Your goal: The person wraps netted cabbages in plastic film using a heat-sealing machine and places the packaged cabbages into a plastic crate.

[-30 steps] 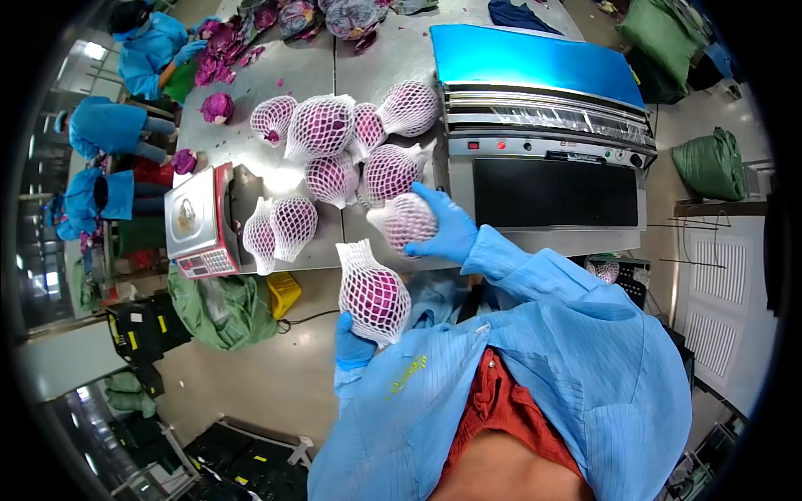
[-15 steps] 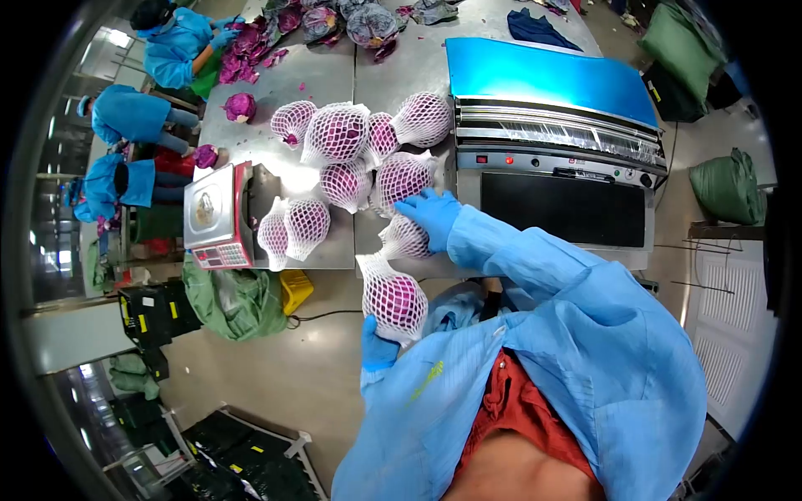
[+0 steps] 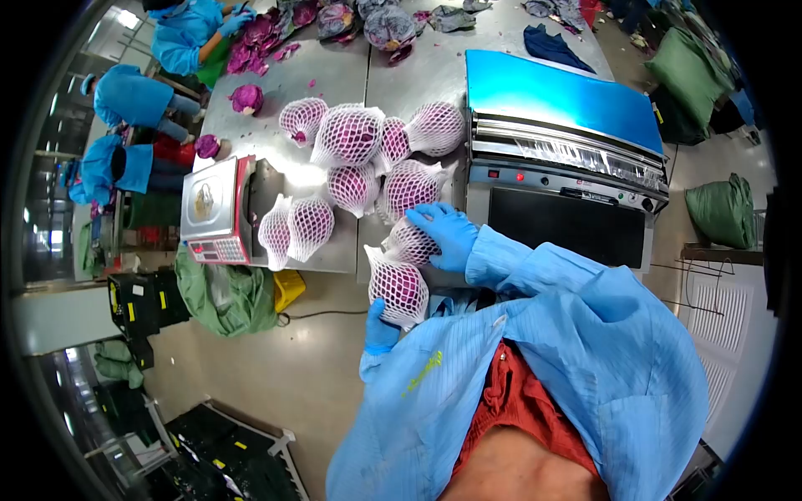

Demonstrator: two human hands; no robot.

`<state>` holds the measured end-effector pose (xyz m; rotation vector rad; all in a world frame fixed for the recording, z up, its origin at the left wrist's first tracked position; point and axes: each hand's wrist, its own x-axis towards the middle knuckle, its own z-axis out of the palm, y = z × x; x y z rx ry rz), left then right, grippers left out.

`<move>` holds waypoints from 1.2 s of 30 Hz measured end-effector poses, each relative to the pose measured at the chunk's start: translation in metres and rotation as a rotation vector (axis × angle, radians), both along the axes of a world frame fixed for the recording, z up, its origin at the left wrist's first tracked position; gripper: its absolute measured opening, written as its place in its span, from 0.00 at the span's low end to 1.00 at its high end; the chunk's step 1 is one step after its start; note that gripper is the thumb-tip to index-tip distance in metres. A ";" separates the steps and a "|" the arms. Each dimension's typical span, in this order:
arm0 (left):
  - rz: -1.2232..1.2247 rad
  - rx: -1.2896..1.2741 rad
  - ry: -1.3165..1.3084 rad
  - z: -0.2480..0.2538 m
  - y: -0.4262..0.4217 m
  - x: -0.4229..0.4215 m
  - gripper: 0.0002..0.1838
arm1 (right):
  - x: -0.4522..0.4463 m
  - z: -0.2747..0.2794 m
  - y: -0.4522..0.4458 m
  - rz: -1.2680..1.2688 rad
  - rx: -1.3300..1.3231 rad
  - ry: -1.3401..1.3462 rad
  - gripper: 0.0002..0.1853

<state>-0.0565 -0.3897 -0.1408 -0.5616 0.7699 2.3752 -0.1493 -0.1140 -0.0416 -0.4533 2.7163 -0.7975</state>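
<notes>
My left hand (image 3: 382, 328), in a blue glove, holds a red cabbage in a white foam net (image 3: 398, 288) from below, by the table's front edge. Its thumb shows; the other fingers are hidden behind the cabbage. My right hand (image 3: 449, 235), gloved too, curls over another netted red cabbage (image 3: 411, 243) at that edge. These two cabbages look close together or touching. Beyond my right fingers sits a netted cabbage (image 3: 411, 189), with several more netted cabbages (image 3: 347, 136) grouped behind it. Two others (image 3: 310, 224) lie side by side toward the scale.
A red-framed scale (image 3: 209, 200) stands on the left of the metal table (image 3: 334, 255). The film wrapping machine (image 3: 564, 150) is at the right. Loose purple leaves (image 3: 255, 42) and bare cabbages (image 3: 246, 99) lie farther back. Co-workers in blue (image 3: 134, 96) are at the left.
My left hand has brought its netted cabbage up toward the one under my right hand. My right hand stays on its cabbage. The whole view has shifted slightly.
</notes>
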 end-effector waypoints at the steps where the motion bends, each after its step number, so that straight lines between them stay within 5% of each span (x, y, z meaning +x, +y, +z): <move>1: 0.015 -0.008 0.001 0.005 -0.002 0.004 0.36 | 0.004 0.001 -0.001 -0.014 -0.018 0.024 0.49; 15: 0.204 -0.141 0.060 0.042 0.026 0.027 0.37 | 0.018 0.009 0.025 -0.012 -0.213 0.100 0.39; 19: 0.119 -0.255 0.230 0.100 0.058 0.009 0.43 | 0.029 0.045 0.054 -0.099 -0.610 0.052 0.39; 21: 0.078 -0.293 0.313 0.121 0.090 -0.015 0.46 | 0.032 0.069 0.075 -0.168 -0.821 -0.256 0.41; 27: -0.187 -0.284 0.621 0.193 0.248 -0.102 0.45 | 0.035 0.082 0.153 -0.327 -0.926 0.217 0.42; 33: -0.405 -0.299 0.750 0.210 0.379 -0.162 0.38 | 0.023 0.082 0.262 -0.704 -1.129 0.129 0.35; 36: -0.516 -0.409 0.824 0.194 0.443 -0.200 0.28 | 0.000 0.064 0.319 -0.813 -0.944 0.260 0.29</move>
